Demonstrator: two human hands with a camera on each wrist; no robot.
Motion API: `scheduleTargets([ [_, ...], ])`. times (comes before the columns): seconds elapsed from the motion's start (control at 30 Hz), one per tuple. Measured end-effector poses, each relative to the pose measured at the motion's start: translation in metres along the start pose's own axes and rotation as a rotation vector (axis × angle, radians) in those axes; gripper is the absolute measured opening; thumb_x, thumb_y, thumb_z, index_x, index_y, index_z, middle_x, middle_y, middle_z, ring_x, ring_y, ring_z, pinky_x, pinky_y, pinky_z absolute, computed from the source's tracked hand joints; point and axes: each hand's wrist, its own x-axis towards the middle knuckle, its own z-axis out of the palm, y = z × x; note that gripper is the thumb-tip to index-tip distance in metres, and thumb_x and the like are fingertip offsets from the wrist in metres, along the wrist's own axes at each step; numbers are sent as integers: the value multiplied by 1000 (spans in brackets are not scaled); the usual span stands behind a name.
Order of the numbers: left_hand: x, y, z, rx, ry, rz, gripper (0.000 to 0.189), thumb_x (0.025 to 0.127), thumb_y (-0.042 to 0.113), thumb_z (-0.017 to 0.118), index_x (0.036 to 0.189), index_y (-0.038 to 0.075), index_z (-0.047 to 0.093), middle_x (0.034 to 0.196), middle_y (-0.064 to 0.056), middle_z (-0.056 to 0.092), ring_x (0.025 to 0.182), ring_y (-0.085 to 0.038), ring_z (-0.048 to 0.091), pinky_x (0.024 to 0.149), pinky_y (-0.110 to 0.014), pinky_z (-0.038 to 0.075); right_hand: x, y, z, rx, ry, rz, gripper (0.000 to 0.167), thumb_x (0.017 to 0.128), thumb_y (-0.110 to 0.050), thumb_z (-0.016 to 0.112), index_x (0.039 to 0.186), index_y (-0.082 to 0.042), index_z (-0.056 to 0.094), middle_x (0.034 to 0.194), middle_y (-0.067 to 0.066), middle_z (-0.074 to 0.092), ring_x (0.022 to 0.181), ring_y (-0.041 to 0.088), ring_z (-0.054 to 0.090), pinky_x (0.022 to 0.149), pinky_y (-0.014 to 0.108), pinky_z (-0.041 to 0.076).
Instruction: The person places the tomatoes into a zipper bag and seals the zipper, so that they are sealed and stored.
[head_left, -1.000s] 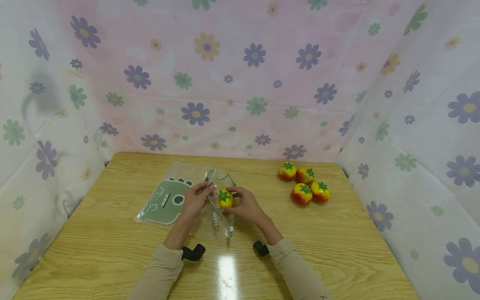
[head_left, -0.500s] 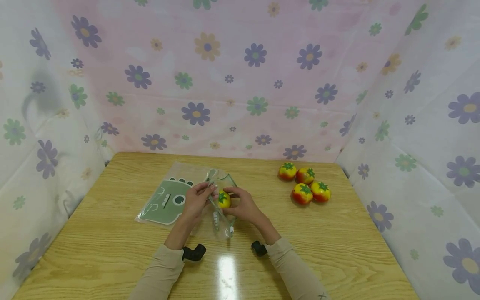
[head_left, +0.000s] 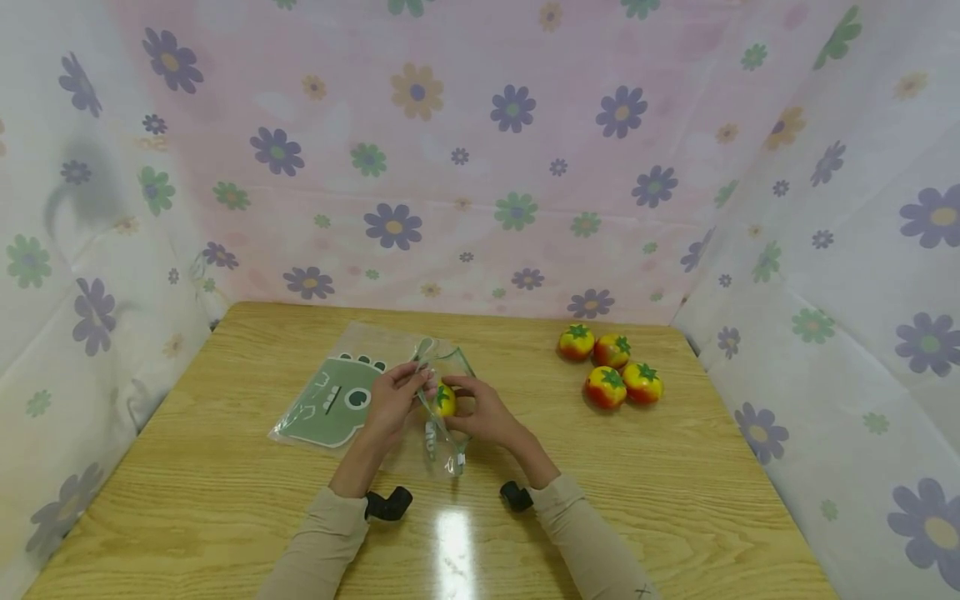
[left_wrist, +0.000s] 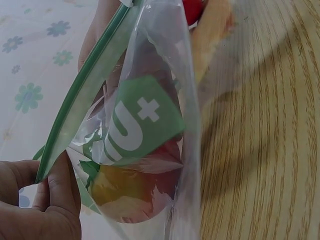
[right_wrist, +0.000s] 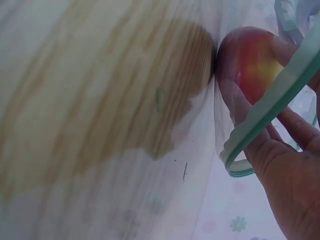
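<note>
A clear zip bag [head_left: 322, 419] with a green monster face printed on it lies on the table, its mouth to the right. My left hand [head_left: 390, 402] pinches the green zip edge [left_wrist: 75, 97] of that mouth. My right hand [head_left: 489, 412] reaches into the opening and holds a red-and-yellow toy tomato [head_left: 444, 402] with a green leaf top. Through the bag's plastic, the left wrist view shows the toy tomato [left_wrist: 127, 192] below a green printed label [left_wrist: 145, 120]. In the right wrist view the fingers curl around the tomato [right_wrist: 247, 62], behind the green zip strip [right_wrist: 280, 95].
Several more red-and-yellow toy tomatoes [head_left: 605, 387] sit in a cluster at the back right of the wooden table [head_left: 675, 500]. Flower-printed cloth [head_left: 480, 167] stands behind and at both sides. Black wrist mounts [head_left: 388, 504] stick out by the sleeves.
My right hand has moved slightly left with the toy tomato, which now sits further inside the bag's mouth and is more covered by the plastic. The left hand has stayed in place.
</note>
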Motion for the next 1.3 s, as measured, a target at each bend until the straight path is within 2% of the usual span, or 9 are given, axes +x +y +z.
scheduleTargets([
  [0.27,1,0,1,-15,7,-1,38,103,3,59,136,-12,48,100,-3,73,83,-7,71,80,-21,63,0,0,0,29,-14,30,63,90,0,75,147,2,47,149,24,48,129,44,55,96,45,61],
  [0.53,2,0,2,-41,8,26,33,102,1,58,131,-13,50,98,-2,72,83,-8,71,80,-22,63,1,1,-2,108,-59,4,59,93,4,70,148,1,47,151,22,47,132,42,54,102,47,57],
  [0.63,1,0,2,-36,10,26,35,102,0,58,133,-13,49,102,-4,72,84,-8,71,80,-22,63,0,2,-2,120,-65,-9,57,94,4,69,147,3,48,150,24,47,132,45,53,104,50,56],
  [0.77,0,-1,2,-36,16,18,36,102,-1,58,134,-13,48,111,-15,70,84,-9,71,81,-22,63,-3,2,-2,109,-52,-17,56,94,2,69,146,5,47,149,27,47,131,46,54,104,52,55],
  [0.87,0,-2,2,-36,26,16,36,102,-1,58,134,-13,48,115,-21,68,84,-9,71,80,-22,63,-6,1,-4,86,-29,-4,55,95,1,70,146,4,49,149,25,49,129,44,57,102,50,57],
  [0.97,1,-4,2,-26,29,21,37,102,-1,58,135,-14,47,115,-21,68,83,-8,71,80,-21,63,-9,-1,-7,67,3,7,51,96,1,67,144,2,52,148,22,52,127,41,59,100,49,58],
  [1.13,1,-4,1,-16,23,26,39,102,-1,57,137,-15,46,121,-21,67,84,-8,70,80,-20,63,-13,-4,-14,107,88,9,43,98,1,64,140,4,56,143,24,55,125,41,60,97,51,59],
  [1.3,-1,-2,1,-4,20,27,39,102,-1,57,137,-15,46,122,-20,66,83,-6,70,79,-19,62,-15,1,-20,229,240,8,35,98,-1,66,132,6,61,135,25,60,119,40,62,88,33,63],
])
